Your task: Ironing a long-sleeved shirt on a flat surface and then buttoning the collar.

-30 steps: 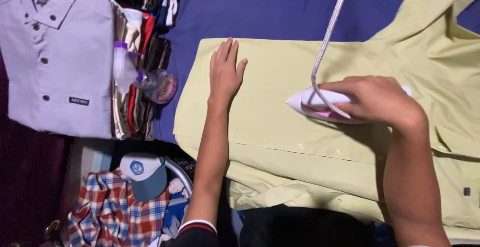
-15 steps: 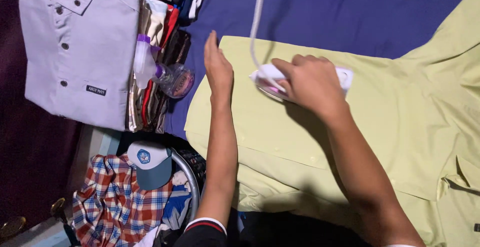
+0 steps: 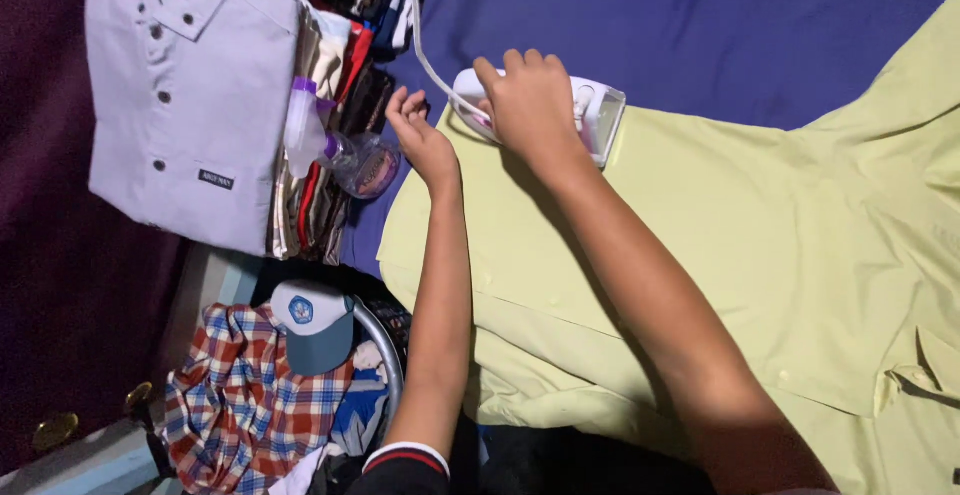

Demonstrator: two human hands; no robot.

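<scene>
Right hand point(image 3: 530, 105) closed around white iron point(image 3: 590, 115) on yellow-green shirt's point(image 3: 720, 255) corner, left hand point(image 3: 425, 140) loosely open pinning the shirt edge, basket point(image 3: 385, 355) holding plaid cloth point(image 3: 235, 400) and cap point(image 3: 312, 325), iron's handle hidden, shirt cut off at right

I see open blue sheet point(image 3: 720, 25) beyond the iron point(image 3: 590, 115); leftward, the spray bottle point(image 3: 330, 145) and folded-clothes stack point(image 3: 190, 105) block the way past my left hand point(image 3: 425, 140).

Pale yellow-green shirt point(image 3: 760, 245) on deep blue cloth point(image 3: 720, 25), white iron point(image 3: 590, 110), red-blue-white plaid cloth point(image 3: 240, 395)
</scene>
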